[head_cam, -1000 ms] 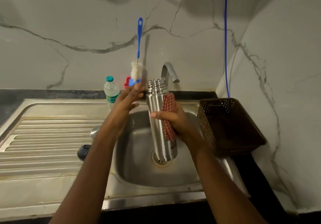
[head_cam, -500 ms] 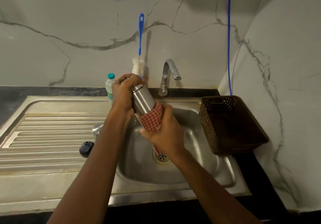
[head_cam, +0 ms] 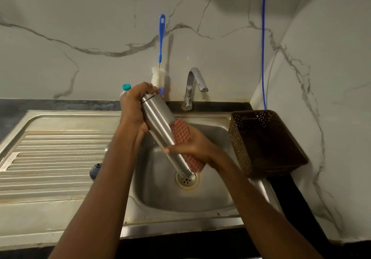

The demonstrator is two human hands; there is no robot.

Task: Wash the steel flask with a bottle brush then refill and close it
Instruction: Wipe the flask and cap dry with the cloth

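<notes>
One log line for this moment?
step: outside scrub | left hand: grips flask top | right hand: holds scrubber against flask | flask: tilted over sink | brush: at wall

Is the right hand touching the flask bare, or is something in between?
A red sponge lies between the palm of the right hand and the side of the flask, above the sink. Only its thumb seems to reach round onto bare steel. The left hand grips the flask's top directly.

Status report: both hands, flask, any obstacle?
Left hand grips steel flask at neck. Right hand holds red scrub pad against it. Flask tilted over sink. Nothing blocks.
</notes>
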